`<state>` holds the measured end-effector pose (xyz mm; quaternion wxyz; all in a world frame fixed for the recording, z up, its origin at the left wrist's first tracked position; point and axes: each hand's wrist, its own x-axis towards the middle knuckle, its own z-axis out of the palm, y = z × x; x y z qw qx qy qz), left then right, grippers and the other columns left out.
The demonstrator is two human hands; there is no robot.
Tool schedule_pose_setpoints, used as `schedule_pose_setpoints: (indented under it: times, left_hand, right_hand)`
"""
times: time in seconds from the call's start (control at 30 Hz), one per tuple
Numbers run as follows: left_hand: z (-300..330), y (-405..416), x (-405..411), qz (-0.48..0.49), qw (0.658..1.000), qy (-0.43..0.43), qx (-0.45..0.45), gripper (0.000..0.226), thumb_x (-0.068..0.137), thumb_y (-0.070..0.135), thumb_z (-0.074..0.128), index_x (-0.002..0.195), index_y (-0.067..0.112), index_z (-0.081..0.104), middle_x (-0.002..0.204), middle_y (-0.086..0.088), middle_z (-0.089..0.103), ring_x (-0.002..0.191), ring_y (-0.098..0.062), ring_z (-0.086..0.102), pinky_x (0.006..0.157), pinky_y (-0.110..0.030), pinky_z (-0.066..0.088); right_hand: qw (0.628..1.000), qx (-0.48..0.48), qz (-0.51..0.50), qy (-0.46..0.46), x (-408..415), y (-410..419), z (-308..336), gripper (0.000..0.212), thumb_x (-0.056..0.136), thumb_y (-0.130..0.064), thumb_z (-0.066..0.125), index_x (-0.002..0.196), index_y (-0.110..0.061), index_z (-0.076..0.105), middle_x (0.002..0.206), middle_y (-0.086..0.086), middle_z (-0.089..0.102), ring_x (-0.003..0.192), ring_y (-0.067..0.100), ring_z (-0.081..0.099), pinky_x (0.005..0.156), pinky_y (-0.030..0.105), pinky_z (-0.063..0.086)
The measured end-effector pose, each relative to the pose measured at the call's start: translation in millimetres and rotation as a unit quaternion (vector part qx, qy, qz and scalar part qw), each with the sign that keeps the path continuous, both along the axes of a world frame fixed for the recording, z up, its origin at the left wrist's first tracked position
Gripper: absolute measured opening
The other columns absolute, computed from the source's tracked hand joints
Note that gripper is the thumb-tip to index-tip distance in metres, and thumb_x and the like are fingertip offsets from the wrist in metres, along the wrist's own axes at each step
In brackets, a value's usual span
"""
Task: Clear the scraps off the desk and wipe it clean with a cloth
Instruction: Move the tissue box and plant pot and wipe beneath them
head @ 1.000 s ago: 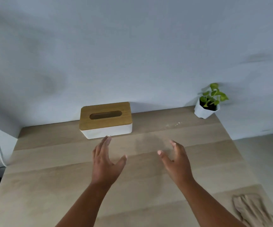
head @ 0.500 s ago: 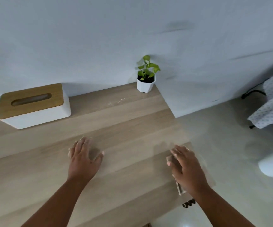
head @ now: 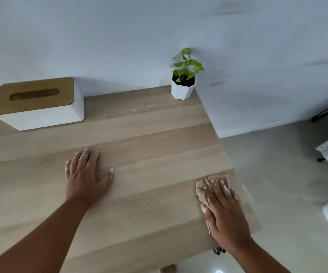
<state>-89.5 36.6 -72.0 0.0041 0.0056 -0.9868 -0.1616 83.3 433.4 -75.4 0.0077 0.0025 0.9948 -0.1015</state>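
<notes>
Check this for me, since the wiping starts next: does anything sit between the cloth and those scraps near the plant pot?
Nothing visible does. The right hand presses the cloth at the desk's right edge; bare wood runs to the scraps by the plant pot.

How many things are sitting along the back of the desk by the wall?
2: a tissue box at the back left and a small potted plant at the back right corner. The desk's left end is out of view.

The left hand (head: 85,174) lies flat, fingers (head: 84,154) spread, on the wooden surface (head: 149,134). The right hand (head: 224,211) presses flat on a beige cloth (head: 203,187) near the right edge. Pale scraps (head: 139,109) lie between the tissue box (head: 39,103) and the potted plant (head: 183,83).
</notes>
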Motion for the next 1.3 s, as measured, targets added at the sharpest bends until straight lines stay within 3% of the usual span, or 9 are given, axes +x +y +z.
schedule_pose_setpoints:
  times: [0.23,0.43,0.63,0.8,1.07,1.3]
  left_hand:
    - [-6.8,0.6,0.6,0.006,0.999,0.023,-0.021,0.084,0.080,0.073,0.045,0.146,0.021,0.052,0.162,-0.008,0.038,0.154,-0.028,0.024,0.127,-0.050,0.013]
    - [-11.2,-0.8,-1.0,0.007,0.999,0.034,-0.031,0.083,0.081,0.072,0.046,0.146,0.022,0.051,0.163,-0.005,0.037,0.155,-0.027,0.023,0.126,-0.051,0.014]
    - [-17.6,-2.4,-1.9,0.004,0.998,0.046,-0.036,0.082,0.081,0.071,0.050,0.146,0.021,0.052,0.162,-0.006,0.039,0.154,-0.028,0.025,0.125,-0.053,0.018]
    - [-21.6,-3.9,-4.0,0.006,0.998,0.046,-0.039,0.083,0.081,0.071,0.052,0.147,0.022,0.050,0.163,-0.005,0.037,0.156,-0.026,0.022,0.124,-0.055,0.019]
    - [-24.4,-5.9,-4.2,0.005,0.998,0.059,-0.037,0.083,0.081,0.069,0.056,0.148,0.021,0.050,0.163,-0.006,0.037,0.156,-0.027,0.023,0.124,-0.057,0.020]
    - [-24.9,-7.1,-4.9,0.004,0.998,0.048,-0.040,0.084,0.082,0.070,0.055,0.151,0.022,0.046,0.165,-0.005,0.033,0.158,-0.024,0.017,0.124,-0.057,0.019]
  right_hand:
    - [0.999,0.000,0.017,-0.028,-70.4,-25.6,-4.9,0.061,0.103,-0.047,0.032,0.160,-0.025,0.031,0.171,0.001,0.017,0.159,0.027,0.008,0.124,0.056,0.020]
    - [0.998,-0.022,-0.007,-0.050,-157.4,-58.0,-1.8,0.062,0.101,-0.048,0.034,0.160,-0.028,0.028,0.172,0.001,0.013,0.159,0.029,0.008,0.126,0.055,0.016]
    - [0.998,-0.047,-0.014,-0.046,-237.9,-70.8,0.7,0.061,0.099,-0.044,0.048,0.154,-0.020,0.037,0.170,0.005,0.019,0.158,0.030,0.013,0.127,0.053,0.013]
    - [0.998,-0.022,-0.028,-0.047,-291.7,-82.9,-2.5,0.071,0.100,-0.050,0.039,0.162,-0.021,0.020,0.172,0.009,0.010,0.158,0.031,0.003,0.128,0.052,0.007]
    - [0.997,-0.014,-0.061,-0.055,-349.4,-111.7,3.5,0.066,0.101,-0.048,0.037,0.160,-0.021,0.024,0.171,0.013,0.010,0.157,0.036,0.004,0.126,0.057,0.007]
    - [0.997,-0.015,0.001,-0.074,-379.1,-157.2,7.6,0.063,0.102,-0.046,0.036,0.160,-0.027,0.023,0.171,0.010,0.009,0.157,0.037,0.002,0.126,0.057,0.006]
